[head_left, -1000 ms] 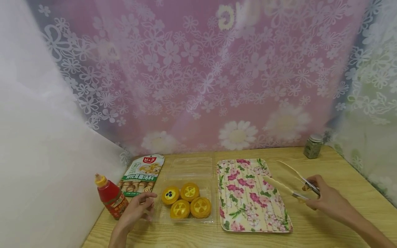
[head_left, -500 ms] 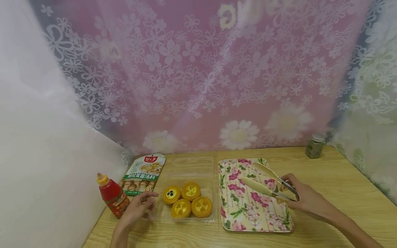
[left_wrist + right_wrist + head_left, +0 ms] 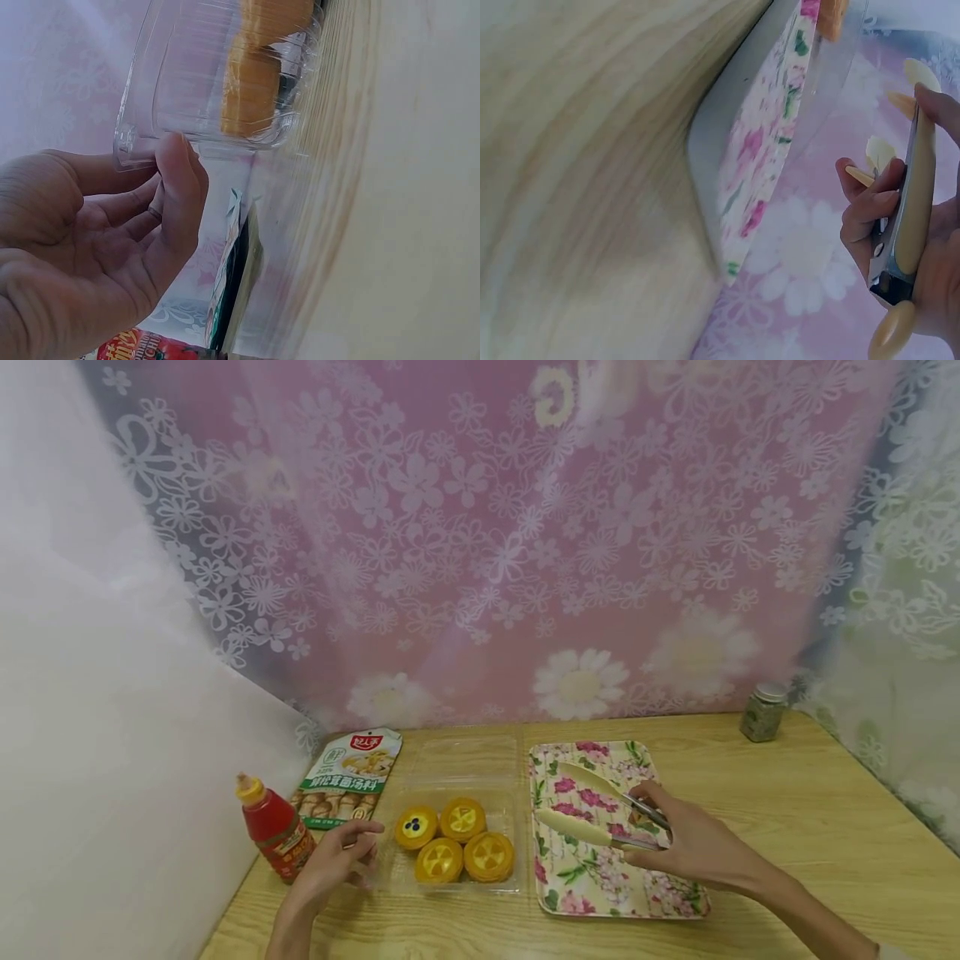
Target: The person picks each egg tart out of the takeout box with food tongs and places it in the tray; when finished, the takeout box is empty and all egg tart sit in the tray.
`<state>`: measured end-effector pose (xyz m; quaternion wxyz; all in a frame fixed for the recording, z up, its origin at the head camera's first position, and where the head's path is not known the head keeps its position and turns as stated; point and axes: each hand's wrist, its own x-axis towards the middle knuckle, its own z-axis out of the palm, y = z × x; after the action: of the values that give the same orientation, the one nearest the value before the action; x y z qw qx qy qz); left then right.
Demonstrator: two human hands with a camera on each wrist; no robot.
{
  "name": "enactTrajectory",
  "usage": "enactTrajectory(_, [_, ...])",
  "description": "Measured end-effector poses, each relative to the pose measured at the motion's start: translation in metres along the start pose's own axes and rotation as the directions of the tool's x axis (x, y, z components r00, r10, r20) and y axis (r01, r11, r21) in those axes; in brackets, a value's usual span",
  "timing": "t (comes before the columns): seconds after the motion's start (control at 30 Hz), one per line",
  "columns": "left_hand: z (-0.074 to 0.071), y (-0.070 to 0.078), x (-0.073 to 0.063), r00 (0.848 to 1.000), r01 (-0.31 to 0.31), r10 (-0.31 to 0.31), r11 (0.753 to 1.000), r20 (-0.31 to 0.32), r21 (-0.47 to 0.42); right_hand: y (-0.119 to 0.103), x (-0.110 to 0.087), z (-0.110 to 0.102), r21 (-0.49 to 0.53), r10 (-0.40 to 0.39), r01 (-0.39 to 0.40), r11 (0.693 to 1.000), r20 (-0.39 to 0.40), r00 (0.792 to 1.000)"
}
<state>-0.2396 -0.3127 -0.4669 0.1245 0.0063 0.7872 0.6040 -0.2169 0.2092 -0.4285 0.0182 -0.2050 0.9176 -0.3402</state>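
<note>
My left hand is at the left rim of a clear plastic container, thumb and index finger pinching its corner in the left wrist view. Inside sit several round yellow egg tarts, one topped with dark berries. With my right hand I grip metal tongs that have cream-coloured tips. The tongs' arms are spread with nothing between them, and they reach leftward over a floral tray. In the right wrist view the tongs' handle lies in the palm, fingers curled round it.
A red sauce bottle with a yellow cap stands left of my left hand. Behind it a mushroom soup packet lies by the wall. The container's lid is folded back. A small jar stands at the back right.
My right hand has carried the tongs leftward from the tray's right side to over the tray, their tips now near its left edge. The left hand stays at the container.
</note>
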Motion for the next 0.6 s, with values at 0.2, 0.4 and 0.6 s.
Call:
enactTrajectory(0.2, [0.001, 0.001, -0.001, 1.000, 0.003, -0.003, 1.000, -0.006, 0.011, -0.019, 0.014, 0.005, 0.000, -0.021, 0.021, 1.000, 0.037, 0.999])
enactTrajectory(0.4, [0.001, 0.002, -0.001, 1.000, -0.003, 0.003, 1.000, 0.005, 0.007, -0.033, 0.028, 0.009, -0.054, -0.107, 0.109, 0.993, 0.046, 0.993])
enactTrajectory(0.6, [0.001, 0.001, -0.001, 1.000, 0.001, -0.001, 1.000, -0.007, 0.009, -0.052, 0.040, 0.017, -0.135, -0.082, 0.084, 0.987, 0.017, 0.996])
